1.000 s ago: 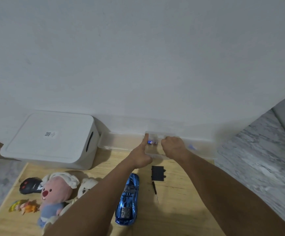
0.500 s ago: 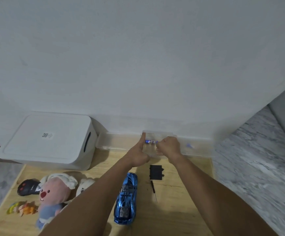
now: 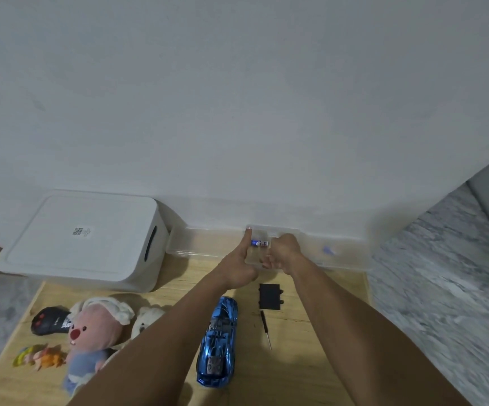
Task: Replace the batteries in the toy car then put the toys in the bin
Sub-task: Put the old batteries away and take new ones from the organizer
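Observation:
Both my hands hold a small clear plastic case [image 3: 256, 254] at the far edge of the wooden table, just over a long clear tray [image 3: 208, 244]. A blue-and-white battery [image 3: 260, 243] shows inside the case. My left hand [image 3: 237, 269] grips its left side with the thumb straight up along it. My right hand [image 3: 284, 253] grips the right side with curled fingers. The shiny blue toy car [image 3: 218, 341] lies nearer me between my forearms, its battery bay [image 3: 214, 366] uncovered. Its black battery cover [image 3: 269, 296] and a small screwdriver [image 3: 266, 329] lie to its right.
A white lidded bin [image 3: 82, 241] stands at the back left against the wall. In front of it lie a pink plush [image 3: 94, 335], a white plush [image 3: 146, 320], a black remote [image 3: 50, 320] and a small colourful figure [image 3: 38, 356]. A small blue item [image 3: 328, 249] sits in the tray's right end.
My right hand has slid slightly left along the clear case. My left hand keeps its hold with the thumb up. The things on the table have not moved.

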Demonstrator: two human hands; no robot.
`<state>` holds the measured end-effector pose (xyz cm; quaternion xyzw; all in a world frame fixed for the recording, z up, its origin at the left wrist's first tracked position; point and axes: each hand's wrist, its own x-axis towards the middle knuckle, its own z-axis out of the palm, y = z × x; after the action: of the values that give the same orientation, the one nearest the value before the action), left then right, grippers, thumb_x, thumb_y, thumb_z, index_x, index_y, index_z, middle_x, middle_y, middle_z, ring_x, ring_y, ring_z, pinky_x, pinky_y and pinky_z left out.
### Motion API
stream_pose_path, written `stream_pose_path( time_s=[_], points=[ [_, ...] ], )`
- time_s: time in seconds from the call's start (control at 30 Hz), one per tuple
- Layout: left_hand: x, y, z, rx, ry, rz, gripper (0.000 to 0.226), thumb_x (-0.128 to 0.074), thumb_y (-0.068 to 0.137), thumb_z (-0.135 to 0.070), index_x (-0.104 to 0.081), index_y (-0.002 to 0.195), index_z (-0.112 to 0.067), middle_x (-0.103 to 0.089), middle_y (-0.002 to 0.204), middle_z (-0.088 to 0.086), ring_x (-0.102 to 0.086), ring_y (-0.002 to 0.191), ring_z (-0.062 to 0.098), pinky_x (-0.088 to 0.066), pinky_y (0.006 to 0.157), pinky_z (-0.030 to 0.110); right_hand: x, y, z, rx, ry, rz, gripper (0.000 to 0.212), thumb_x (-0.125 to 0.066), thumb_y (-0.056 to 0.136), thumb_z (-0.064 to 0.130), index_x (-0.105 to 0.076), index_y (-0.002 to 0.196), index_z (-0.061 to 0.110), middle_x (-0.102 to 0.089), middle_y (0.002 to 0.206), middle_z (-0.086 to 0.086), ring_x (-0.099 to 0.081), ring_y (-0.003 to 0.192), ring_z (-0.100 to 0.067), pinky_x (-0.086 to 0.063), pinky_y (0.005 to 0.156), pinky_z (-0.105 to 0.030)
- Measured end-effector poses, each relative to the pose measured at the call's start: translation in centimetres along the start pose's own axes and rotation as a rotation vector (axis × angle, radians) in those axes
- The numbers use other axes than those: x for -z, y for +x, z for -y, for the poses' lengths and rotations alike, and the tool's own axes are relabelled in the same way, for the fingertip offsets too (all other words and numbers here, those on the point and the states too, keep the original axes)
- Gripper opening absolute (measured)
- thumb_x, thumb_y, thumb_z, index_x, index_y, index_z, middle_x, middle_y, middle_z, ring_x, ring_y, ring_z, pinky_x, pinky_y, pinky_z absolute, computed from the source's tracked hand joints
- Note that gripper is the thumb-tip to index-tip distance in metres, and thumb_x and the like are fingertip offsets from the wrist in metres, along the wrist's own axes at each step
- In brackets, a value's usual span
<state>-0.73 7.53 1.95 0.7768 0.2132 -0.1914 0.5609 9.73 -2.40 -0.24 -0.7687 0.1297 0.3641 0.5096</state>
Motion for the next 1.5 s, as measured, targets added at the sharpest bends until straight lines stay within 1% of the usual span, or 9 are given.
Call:
stream_pose_path(
  time_s=[0.1, 0.27, 0.5, 0.57, 0.7, 0.87, 0.97, 1.23, 1.5],
  points=[
    [-0.1, -0.1, -0.1, 0.014, 0.001, -0.005, 0.111, -0.054, 0.077, 0.007, 0.014, 0.150, -0.042, -0.032, 0.154, 0.006, -0.040, 0.135, 0.026, -0.043, 0.101, 0.038, -0.1, 0.4, 0.0, -0.009, 0.038, -0.002, 0.013, -0.051, 0.091, -0.008, -0.058, 0.089, 0.003, -0.066, 0.092, -0.018, -0.071, 0.074, -0.036, -0.054, 0.057, -0.031],
    [0.1, 0.4, 0.4, -0.009, -0.010, 0.010, 0.113, -0.054, 0.074, 0.008, 0.013, 0.150, -0.043, -0.035, 0.153, 0.005, -0.045, 0.111, 0.010, -0.045, 0.099, 0.039, -0.3, 1.2, 0.2, -0.073, 0.090, 0.057, 0.019, -0.048, 0.093, -0.008, -0.058, 0.092, 0.008, -0.066, 0.081, -0.012, -0.062, 0.057, -0.017, -0.040, 0.036, -0.018],
    [0.1, 0.4, 0.6, -0.012, -0.043, -0.004, 0.111, -0.053, 0.077, 0.011, 0.012, 0.152, -0.038, -0.019, 0.161, 0.006, -0.023, 0.146, 0.022, -0.041, 0.098, 0.030, -0.2, 1.6, 0.6, -0.110, -0.050, 0.080, 0.010, -0.053, 0.094, 0.008, -0.061, 0.089, 0.008, -0.060, 0.071, -0.008, -0.054, 0.050, -0.013, -0.030, 0.032, -0.015],
    [0.1, 0.5, 0.6, -0.010, -0.046, -0.001, 0.111, -0.053, 0.077, 0.012, 0.012, 0.152, -0.038, -0.018, 0.161, 0.005, -0.022, 0.146, 0.021, -0.039, 0.098, 0.029, -0.3, 1.5, 0.6, -0.061, -0.133, 0.049, 0.011, -0.058, 0.090, 0.010, -0.058, 0.079, 0.009, -0.057, 0.068, -0.007, -0.053, 0.055, -0.016, -0.038, 0.037, -0.022],
    [0.0, 0.5, 0.7, 0.001, -0.059, 0.000, 0.110, -0.052, 0.078, 0.012, 0.013, 0.152, -0.036, -0.020, 0.160, 0.004, -0.020, 0.147, 0.020, -0.036, 0.097, 0.027, 0.0, 1.3, 0.2, 0.163, -0.644, -0.020, 0.023, -0.057, 0.089, 0.026, -0.064, 0.100, 0.007, -0.063, 0.101, -0.010, -0.062, 0.098, -0.028, -0.049, 0.083, -0.035],
    [0.0, 0.5, 0.7, -0.002, -0.057, 0.005, 0.109, -0.051, 0.079, 0.013, 0.014, 0.152, -0.036, -0.021, 0.160, 0.001, -0.021, 0.147, 0.021, -0.036, 0.096, 0.027, -0.1, 1.8, -0.6, 0.453, -1.088, 0.157, 0.038, -0.032, 0.101, 0.036, -0.061, 0.117, 0.017, -0.064, 0.113, -0.011, -0.059, 0.100, -0.029, -0.043, 0.076, -0.033],
    [-0.1, 0.4, 0.6, -0.010, -0.059, 0.011, 0.107, -0.051, 0.080, 0.015, 0.013, 0.152, -0.033, -0.017, 0.161, 0.005, -0.018, 0.148, 0.021, -0.035, 0.095, 0.026, -0.6, 2.4, -0.7, 0.486, -1.252, 0.282, 0.031, -0.042, 0.101, 0.029, -0.056, 0.127, 0.019, -0.064, 0.119, -0.007, -0.059, 0.102, -0.027, -0.042, 0.075, -0.032],
    [0.0, 0.6, 0.9, -0.014, -0.064, 0.018, 0.110, -0.051, 0.076, 0.013, 0.012, 0.152, -0.034, -0.017, 0.161, 0.003, -0.020, 0.147, 0.019, -0.037, 0.096, 0.026, -0.8, 2.3, -0.4, 0.460, -1.271, 0.336, 0.026, -0.048, 0.099, 0.021, -0.064, 0.119, 0.013, -0.064, 0.120, -0.007, -0.058, 0.106, -0.026, -0.046, 0.092, -0.036],
    [0.1, 0.7, 0.9, -0.023, -0.046, 0.041, 0.108, -0.048, 0.078, 0.015, 0.014, 0.152, -0.032, -0.012, 0.162, 0.006, -0.021, 0.147, 0.020, -0.039, 0.090, 0.023, -0.5, 2.7, -0.5, 0.398, -1.197, 0.439, 0.031, -0.043, 0.101, 0.019, -0.063, 0.121, 0.007, -0.063, 0.116, -0.011, -0.053, 0.091, -0.022, -0.038, 0.078, -0.030]
  ],
)
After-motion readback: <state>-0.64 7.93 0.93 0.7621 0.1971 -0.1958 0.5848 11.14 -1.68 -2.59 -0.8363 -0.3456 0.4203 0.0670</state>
